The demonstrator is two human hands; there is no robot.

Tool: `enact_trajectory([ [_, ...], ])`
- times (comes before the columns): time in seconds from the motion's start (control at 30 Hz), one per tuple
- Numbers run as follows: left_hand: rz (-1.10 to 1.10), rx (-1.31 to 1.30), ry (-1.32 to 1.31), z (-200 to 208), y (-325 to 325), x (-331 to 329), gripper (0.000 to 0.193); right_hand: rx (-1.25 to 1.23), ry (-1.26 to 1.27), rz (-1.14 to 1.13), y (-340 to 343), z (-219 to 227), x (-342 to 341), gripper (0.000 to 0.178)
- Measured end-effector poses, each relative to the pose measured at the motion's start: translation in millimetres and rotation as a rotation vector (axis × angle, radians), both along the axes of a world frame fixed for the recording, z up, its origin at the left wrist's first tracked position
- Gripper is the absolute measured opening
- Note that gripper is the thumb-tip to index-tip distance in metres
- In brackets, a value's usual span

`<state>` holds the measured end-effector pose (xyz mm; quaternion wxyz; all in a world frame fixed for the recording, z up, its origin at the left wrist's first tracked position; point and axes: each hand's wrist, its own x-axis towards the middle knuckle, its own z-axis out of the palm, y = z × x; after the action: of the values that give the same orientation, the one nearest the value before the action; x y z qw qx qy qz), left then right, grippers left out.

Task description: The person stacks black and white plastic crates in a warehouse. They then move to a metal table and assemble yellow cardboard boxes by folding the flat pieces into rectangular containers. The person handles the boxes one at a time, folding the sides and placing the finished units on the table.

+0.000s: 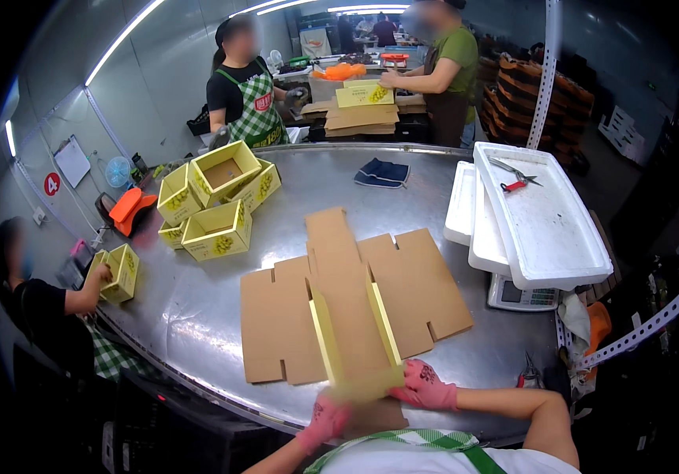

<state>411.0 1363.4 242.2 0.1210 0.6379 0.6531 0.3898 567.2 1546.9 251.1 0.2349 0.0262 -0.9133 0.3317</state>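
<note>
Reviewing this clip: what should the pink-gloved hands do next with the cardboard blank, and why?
Probably bring the blurred near panel snug against the near ends of the two raised strips: the left hand and right hand are at its corners, and the strips already stand up from the cardboard blank, while its wide side panels and far flap lie flat.

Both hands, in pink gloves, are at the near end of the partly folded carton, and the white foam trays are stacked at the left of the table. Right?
Wrong side: in the head view, the white foam trays are stacked at the right of the table. The left hand and right hand, in pink gloves, are at the near end of the partly folded carton.
</note>
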Motion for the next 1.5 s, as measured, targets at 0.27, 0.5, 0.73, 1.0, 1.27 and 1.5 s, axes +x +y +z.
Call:
enact_trajectory([
  [0.27, 0.61, 0.094, -0.264, -24, 19, 4, 0.028, -0.074, 0.04, -0.443, -25, -15, -27, 0.016],
  [0.5, 0.731, 0.38, -0.035, -33, 44, 1, 0.068, -0.122, 0.043, -0.561, -26, -19, -36, 0.023],
  [0.73, 0.707, 0.233, 0.055, -12, 44, -10, 0.04, -0.254, 0.193, -0.53, -31, -5, -39, 0.056],
  [1.0, 0.712, 0.062, 0.254, -9, 36, 0, 0.024, 0.556, -0.315, -0.259, -17, 26, -40, 0.058],
  [1.27, 0.583, 0.154, 0.215, -6, 10, 9, 0.04, 0.64, -0.369, -0.184, -14, 22, -43, 0.058],
  [1.5, 0.558, 0.043, 0.287, 43, 8, 6, 0.055, 0.482, -0.504, -0.004, 0, 22, -51, 0.038],
])
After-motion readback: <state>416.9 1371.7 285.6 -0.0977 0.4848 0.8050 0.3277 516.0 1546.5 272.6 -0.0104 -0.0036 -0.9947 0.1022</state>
